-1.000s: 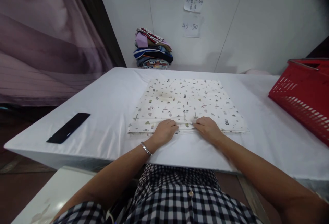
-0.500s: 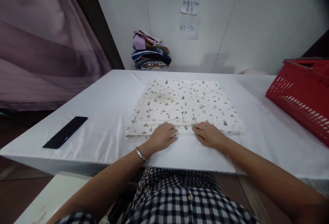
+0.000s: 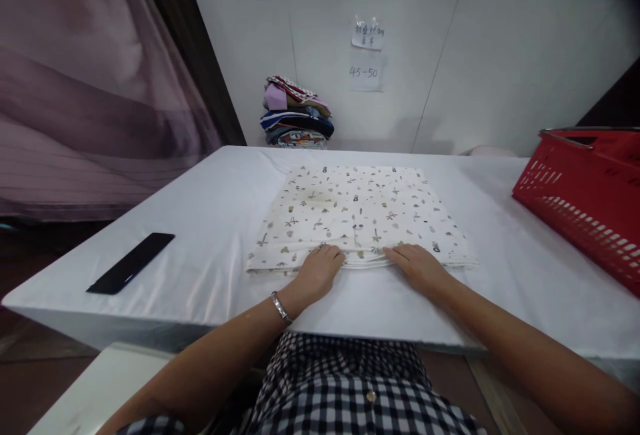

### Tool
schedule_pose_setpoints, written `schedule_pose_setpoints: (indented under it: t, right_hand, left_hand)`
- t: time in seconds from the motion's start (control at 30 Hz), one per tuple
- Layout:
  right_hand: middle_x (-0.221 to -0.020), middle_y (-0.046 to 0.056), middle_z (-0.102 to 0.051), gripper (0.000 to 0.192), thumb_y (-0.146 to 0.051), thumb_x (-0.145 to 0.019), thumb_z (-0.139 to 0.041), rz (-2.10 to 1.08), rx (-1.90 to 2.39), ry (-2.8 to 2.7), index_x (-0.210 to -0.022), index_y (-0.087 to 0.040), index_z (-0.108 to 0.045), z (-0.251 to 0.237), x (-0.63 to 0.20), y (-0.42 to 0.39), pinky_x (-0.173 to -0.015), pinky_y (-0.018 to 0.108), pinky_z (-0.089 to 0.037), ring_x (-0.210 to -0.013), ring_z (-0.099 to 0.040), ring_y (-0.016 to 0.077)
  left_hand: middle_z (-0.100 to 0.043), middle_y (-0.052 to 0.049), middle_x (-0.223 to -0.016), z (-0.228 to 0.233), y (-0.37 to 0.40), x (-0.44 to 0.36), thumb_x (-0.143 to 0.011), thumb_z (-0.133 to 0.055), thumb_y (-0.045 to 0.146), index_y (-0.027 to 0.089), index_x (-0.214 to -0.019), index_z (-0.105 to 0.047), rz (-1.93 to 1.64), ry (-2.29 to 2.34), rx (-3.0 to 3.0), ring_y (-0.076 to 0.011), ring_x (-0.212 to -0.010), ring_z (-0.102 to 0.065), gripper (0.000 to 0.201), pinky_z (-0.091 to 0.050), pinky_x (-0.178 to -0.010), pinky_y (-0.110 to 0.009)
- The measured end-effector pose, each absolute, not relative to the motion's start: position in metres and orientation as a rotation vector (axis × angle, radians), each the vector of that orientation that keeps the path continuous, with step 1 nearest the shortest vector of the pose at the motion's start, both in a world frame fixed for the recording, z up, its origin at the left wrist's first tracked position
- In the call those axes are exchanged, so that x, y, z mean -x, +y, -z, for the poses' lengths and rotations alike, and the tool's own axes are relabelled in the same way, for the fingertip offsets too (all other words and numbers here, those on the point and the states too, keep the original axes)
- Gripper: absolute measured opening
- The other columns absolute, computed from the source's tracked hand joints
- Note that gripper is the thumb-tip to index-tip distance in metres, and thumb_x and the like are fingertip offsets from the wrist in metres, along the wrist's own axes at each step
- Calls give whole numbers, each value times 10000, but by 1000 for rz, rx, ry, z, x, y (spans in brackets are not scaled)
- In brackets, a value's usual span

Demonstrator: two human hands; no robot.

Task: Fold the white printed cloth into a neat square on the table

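Both hands' grip (image 3: 367,267) on folded cloth (image 3: 357,212) near edge.

We counted one folded cream patterned cloth (image 3: 357,215), one flat black phone (image 3: 131,262), one red plastic basket (image 3: 585,198), one stack of folded fabrics (image 3: 297,112) and two paper notes (image 3: 367,34).

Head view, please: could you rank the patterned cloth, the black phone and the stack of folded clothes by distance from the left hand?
1. Patterned cloth: touching the left hand.
2. Black phone: table's left edge.
3. Stack of folded clothes: far against the wall.
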State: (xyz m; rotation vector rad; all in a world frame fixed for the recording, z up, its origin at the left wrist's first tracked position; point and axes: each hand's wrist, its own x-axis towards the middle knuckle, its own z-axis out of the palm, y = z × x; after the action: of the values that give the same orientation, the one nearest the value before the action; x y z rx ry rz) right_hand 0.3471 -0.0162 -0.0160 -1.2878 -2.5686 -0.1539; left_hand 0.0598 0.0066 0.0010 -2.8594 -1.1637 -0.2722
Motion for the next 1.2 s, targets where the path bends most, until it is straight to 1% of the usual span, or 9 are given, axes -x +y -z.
schedule_pose_setpoints:
  t: [0.13, 0.27, 0.4, 0.63, 0.73, 0.8, 0.9, 1.0, 1.2]
  right_hand:
    - [-1102, 113, -625, 450, -31, -844, -366, 297, 1352, -2506, -1244, -175, -516, 24, -358, -18, -817, 397, -451, -982, -565, 245]
    - [-1070, 93, -642, 363, -70, -864, -379, 274, 1295, -2511, -1131, -197, -589, 21, -365, -30, -820, 396, -461, -965, -573, 234]
    - [-1084, 63, -643, 313, -138, -877, -421, 49, 1279, -2572, -1099, -258, -606, 9, -368, -47, -807, 387, -485, -952, -579, 231]
    - [-1201, 91, -586, 325, -274, -917, -402, -397, 1166, -2404, -1192, -249, -573, -26, -335, -24, -886, 394, -489, -1082, -549, 218]
    - [-1301, 79, -532, 376, -309, -940, -355, -462, 1057, -2431, -1275, -254, -515, -23, -308, 13, -975, 403, -437, -1191, -487, 208]
    - [-1385, 79, -452, 431, -371, -938, -356, -458, 1034, -2568, -1338, -242, -453, -15, -296, 43, -1044, 432, -358, -1289, -386, 222]
    - [-1480, 90, -277, 577, -534, -905, -348, -414, 1218, -2719, -1395, -230, -368, -1, -290, 84, -1099, 509, -199, -1372, -206, 270]
    - [-1515, 87, -131, 655, -594, -900, -267, -374, 1377, -2671, -1435, -215, -274, 4, -291, 107, -1113, 513, -106, -1394, -85, 271]
    - [-1509, 52, -178, 644, -608, -895, -269, -515, 1254, -2740, -1443, -271, -238, -4, -277, 116, -1122, 488, -90, -1390, -137, 250]
  left_hand:
    - [-589, -72, -972, 3, 7, -63, -773, -434, -11, 169, -996, -584, 316, -1220, 2800, -222, -908, -492, 324, -404, -766, -354]
    - [-598, -67, -933, 3, 3, -61, -790, -442, 9, 177, -957, -601, 380, -1194, 2799, -219, -882, -488, 286, -397, -748, -359]
    - [-603, -63, -973, 7, -5, -55, -777, -459, -3, 183, -990, -602, 407, -1170, 2867, -213, -913, -494, 317, -404, -765, -354]
    - [-599, -56, -984, 7, -15, -56, -805, -450, 41, 193, -996, -609, 464, -1335, 2895, -215, -932, -494, 291, -404, -791, -362]
    - [-597, -46, -957, 5, -16, -57, -808, -453, 57, 204, -979, -609, 460, -1374, 2906, -209, -909, -491, 275, -398, -774, -356]
    - [-595, -44, -947, 5, -16, -57, -803, -448, 50, 207, -964, -610, 468, -1386, 2914, -201, -892, -488, 277, -393, -764, -350]
    - [-592, -43, -922, 8, -13, -55, -789, -451, 35, 200, -908, -613, 500, -1402, 2933, -196, -877, -483, 261, -384, -758, -348]
    - [-593, -36, -905, 12, -11, -54, -765, -470, 22, 197, -866, -602, 538, -1404, 2957, -194, -868, -480, 242, -376, -757, -347]
    - [-592, -28, -878, 25, -6, -50, -734, -541, 50, 214, -840, -592, 617, -1365, 2989, -180, -843, -483, 202, -365, -729, -330]
